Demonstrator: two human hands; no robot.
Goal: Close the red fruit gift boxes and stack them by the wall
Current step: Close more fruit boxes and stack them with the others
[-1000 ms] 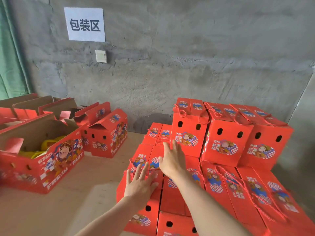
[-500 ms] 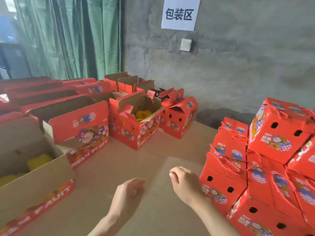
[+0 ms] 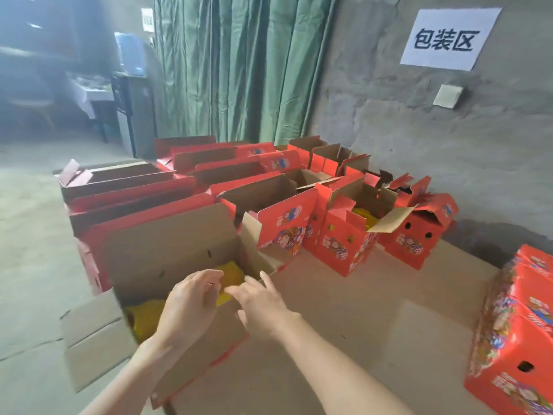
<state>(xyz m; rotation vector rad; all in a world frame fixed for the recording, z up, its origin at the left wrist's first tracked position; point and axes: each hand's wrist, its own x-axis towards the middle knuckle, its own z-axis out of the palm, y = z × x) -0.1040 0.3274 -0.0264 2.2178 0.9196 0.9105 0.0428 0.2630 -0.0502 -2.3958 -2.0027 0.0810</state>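
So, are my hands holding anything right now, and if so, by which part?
Nothing is held. The left hand and the right hand hover over the nearest open red fruit box. Neither grips its flaps or the yellow fruit inside.

Left hand (image 3: 188, 307) and right hand (image 3: 260, 304), from closed stack (image 3: 514, 324) to open box (image 3: 179, 244).

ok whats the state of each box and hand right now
nearest box: open, flaps up, yellow fruit inside
middle box: open, flaps up
box by the wall: flaps partly folded, not shut
back-row boxes: open
stacked boxes: closed
left hand: over nearest box, holding nothing
right hand: fingers straight, holding nothing
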